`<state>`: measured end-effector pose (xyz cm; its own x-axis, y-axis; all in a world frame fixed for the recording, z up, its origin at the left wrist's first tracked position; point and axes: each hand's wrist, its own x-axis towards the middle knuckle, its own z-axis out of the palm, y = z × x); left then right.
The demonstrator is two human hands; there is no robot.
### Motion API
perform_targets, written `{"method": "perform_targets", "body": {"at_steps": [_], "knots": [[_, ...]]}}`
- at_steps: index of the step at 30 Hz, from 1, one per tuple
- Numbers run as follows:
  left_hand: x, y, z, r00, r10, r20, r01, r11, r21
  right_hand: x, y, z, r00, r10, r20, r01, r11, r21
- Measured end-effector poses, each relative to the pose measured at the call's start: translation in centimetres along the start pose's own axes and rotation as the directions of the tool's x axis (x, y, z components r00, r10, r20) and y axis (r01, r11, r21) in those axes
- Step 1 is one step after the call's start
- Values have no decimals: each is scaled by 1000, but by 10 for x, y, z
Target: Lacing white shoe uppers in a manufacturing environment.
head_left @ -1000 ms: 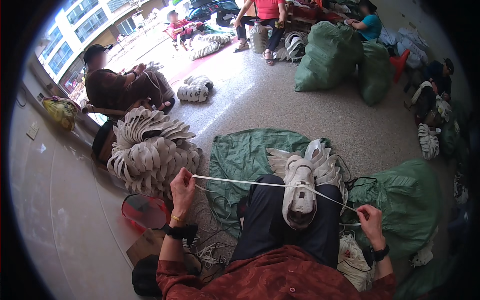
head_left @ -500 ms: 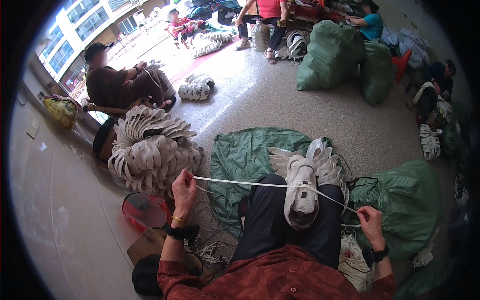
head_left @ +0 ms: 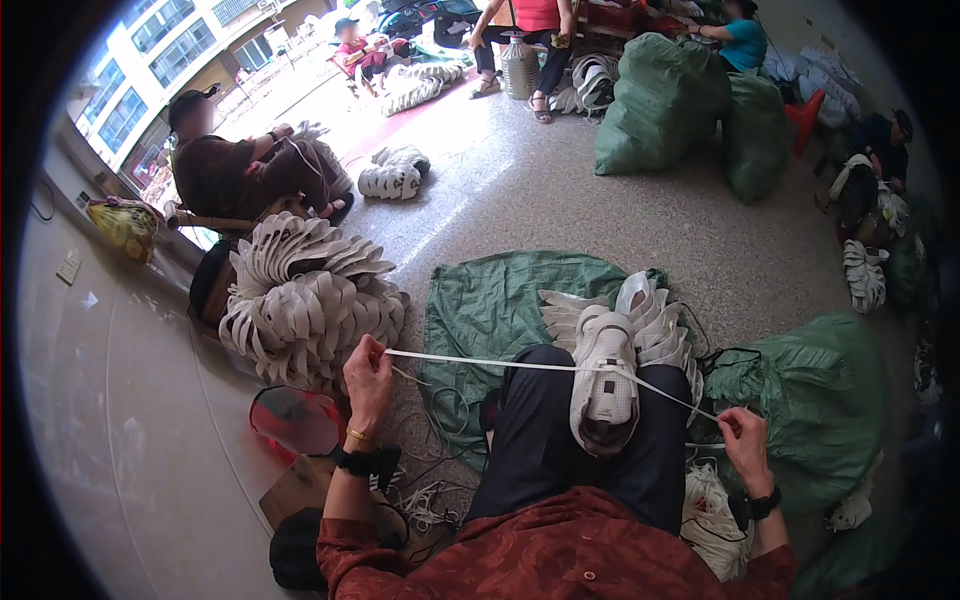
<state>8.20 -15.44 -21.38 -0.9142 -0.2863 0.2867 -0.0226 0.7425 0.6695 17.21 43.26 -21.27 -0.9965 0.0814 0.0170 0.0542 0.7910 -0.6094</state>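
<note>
Boxed in: pile of white shoe uppers (head_left: pixel 305 300) hard left, green sacks (head_left: pixel 820 400) right, bare speckled floor (head_left: pixel 640 220) only ahead. White shoe upper (head_left: pixel 605 385) on lap, padded, perforated, long axis pointing away, toe forward. Flat white lace (head_left: pixel 500 362) stretched taut left-right across it. Left hand (head_left: pixel 368 375) and right hand (head_left: pixel 745 445) fingers pressed together, pinching lace ends.

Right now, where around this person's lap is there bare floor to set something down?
Bare speckled floor lies ahead, between the green sheet and the green sacks. Crowded: the stack of white shoe pieces beside the left hand, the cords below it, and the green bag by the right hand.
</note>
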Motion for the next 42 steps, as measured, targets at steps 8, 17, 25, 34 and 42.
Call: {"method": "perform_targets", "body": {"at_steps": [8,17,25,34,42], "knots": [[-2,-3,0,1000,-23,16,23,1000,4,4,2,-2,1000,-15,-1,15,1000,0],[0,-2,-2,999,-40,16,40,999,22,18,3,-18,997,-33,-66,30,999,-38],[-3,1,-3,999,-43,13,43,999,29,28,2,-38,985,-77,-155,64,994,-88],[-2,-6,-4,1000,-13,-11,13,1000,12,23,4,-59,960,-135,-247,94,981,-169],[3,-9,-8,1000,-3,-15,4,999,33,17,27,-79,952,-113,-283,54,977,-206]]}}
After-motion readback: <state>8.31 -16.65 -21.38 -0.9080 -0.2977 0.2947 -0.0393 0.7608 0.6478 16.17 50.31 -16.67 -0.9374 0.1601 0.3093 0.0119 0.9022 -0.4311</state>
